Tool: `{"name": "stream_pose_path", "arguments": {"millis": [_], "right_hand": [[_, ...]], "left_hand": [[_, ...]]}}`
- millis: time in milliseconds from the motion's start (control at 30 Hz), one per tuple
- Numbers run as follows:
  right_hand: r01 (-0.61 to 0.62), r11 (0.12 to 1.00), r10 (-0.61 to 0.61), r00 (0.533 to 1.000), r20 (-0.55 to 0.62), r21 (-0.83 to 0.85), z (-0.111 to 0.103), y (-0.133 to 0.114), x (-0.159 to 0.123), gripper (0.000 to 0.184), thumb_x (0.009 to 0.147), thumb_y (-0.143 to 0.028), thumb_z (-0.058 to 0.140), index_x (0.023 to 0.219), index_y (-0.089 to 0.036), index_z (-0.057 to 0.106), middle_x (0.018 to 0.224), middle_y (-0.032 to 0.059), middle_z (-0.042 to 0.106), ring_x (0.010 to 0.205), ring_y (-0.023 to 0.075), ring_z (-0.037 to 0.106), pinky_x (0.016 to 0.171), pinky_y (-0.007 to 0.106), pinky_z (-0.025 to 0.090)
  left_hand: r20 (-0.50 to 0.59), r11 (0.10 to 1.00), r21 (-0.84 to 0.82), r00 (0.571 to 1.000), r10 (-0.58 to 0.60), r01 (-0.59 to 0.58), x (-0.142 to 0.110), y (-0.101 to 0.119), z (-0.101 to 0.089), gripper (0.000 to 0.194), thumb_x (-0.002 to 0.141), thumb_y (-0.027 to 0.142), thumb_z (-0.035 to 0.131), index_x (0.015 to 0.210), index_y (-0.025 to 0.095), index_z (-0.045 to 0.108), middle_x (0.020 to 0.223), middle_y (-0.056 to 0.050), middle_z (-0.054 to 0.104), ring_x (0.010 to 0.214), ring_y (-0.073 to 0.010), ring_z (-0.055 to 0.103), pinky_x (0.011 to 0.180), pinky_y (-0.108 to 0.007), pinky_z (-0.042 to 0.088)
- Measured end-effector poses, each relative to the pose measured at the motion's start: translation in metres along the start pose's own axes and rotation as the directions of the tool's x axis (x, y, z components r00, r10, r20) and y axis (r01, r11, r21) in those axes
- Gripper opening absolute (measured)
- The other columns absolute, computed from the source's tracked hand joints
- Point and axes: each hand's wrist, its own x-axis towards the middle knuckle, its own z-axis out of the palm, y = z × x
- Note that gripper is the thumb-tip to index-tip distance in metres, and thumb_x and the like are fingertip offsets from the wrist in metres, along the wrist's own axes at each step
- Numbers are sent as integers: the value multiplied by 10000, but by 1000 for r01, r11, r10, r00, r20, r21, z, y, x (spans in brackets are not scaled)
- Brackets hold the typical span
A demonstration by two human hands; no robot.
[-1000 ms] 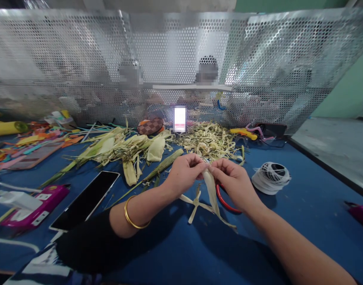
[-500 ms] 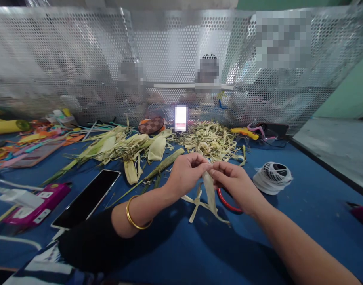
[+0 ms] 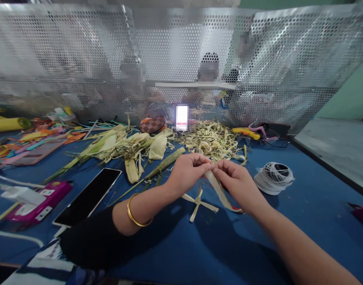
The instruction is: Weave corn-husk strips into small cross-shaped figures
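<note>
Cream-coloured, the long, narrow strip of dried husk (image 3: 218,190) runs down from between the fingertips, its lower end loose beside the right palm. The left hand (image 3: 186,174) pinches its upper end between thumb and forefinger; the right hand (image 3: 240,184) pinches the same spot from the other side, the two sets of fingertips almost meeting. How the remaining fingers lie underneath cannot be told.

Just below the fingers, a small four-armed cross of pale husk strips (image 3: 198,201) lies flat on the blue tabletop (image 3: 169,253), joined at its centre; that piece looks formed, though whether it is complete is unclear. The strip in the fingers seems only partly worked: the gripped end is hidden, while most of its length hangs free and unattached to the cross. Beyond the fingertips, plenty of material appears unused, in a heap of thin, curly husk shreds (image 3: 213,138) and, further left, a bundle of broad green-and-cream husks (image 3: 110,144). Right of the fingers stands a ball of white thread (image 3: 273,180), untouched.
</note>
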Motion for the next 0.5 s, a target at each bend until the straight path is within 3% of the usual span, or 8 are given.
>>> {"name": "stream_pose_path", "arguments": {"millis": [100, 233, 400, 500], "right_hand": [[87, 987, -95, 994, -57, -138, 0, 3, -1, 214, 814, -372, 524, 686, -202, 530, 583, -15, 508, 549, 128, 435, 513, 249, 338], [197, 948, -221, 973, -71, -251, -1, 5, -2, 192, 854, -337, 492, 710, -216, 529, 568, -17, 506, 535, 136, 435, 522, 259, 336], [100, 994, -99, 995, 23, -41, 0, 3, 0, 211, 813, -420, 566, 763, -214, 574, 608, -10, 572, 534, 138, 487, 519, 260, 376], [53, 999, -53, 998, -21, -1, -1, 3, 2, 209, 776, -400, 596, 694, -214, 549, 546, -31, 522, 495, 126, 460, 504, 256, 377]], "left_hand": [[-18, 1000, -7, 999, -30, 30, 0, -1, 0, 90, 736, 199, 637, 678, 137, 606, 612, 18, 578, 551, -78, 534, 553, -206, 471], [-50, 999, 42, 998, 32, -30, 0, -3, 1, 103, 746, 228, 624, 691, 149, 588, 622, 23, 563, 550, -87, 532, 544, -218, 476], [-89, 980, 138, 983, 159, -146, 0, -3, -1, 91, 767, 215, 581, 695, 167, 553, 600, 42, 517, 544, -81, 480, 520, -201, 417], [-106, 978, 121, 978, 181, -168, 0, -4, 0, 125, 782, 228, 579, 687, 169, 524, 595, 52, 492, 526, -71, 464, 514, -197, 394]]}}
